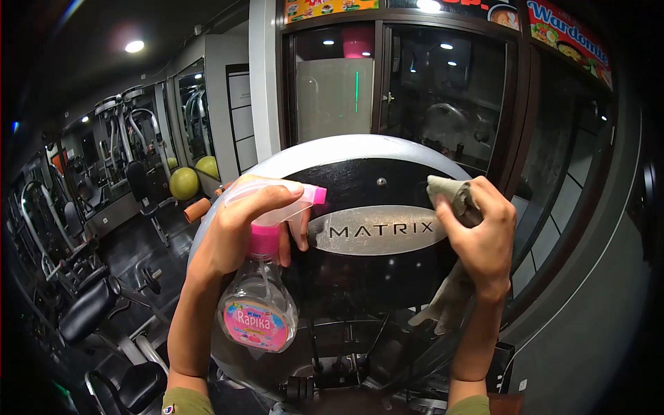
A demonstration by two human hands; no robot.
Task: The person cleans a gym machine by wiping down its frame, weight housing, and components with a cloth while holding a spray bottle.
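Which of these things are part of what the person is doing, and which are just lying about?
In hand or right there:
- spray bottle, in the left hand
- cloth, in the right hand
- MATRIX panel, in front

Just around:
- yellow-green ball
- padded bench

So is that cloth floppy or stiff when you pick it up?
Probably floppy: the cloth hangs in loose folds below the right hand. It's likely light too, because it looks thin. And I doubt it would roll if you pushed it, since it's crumpled, not round like a ball.
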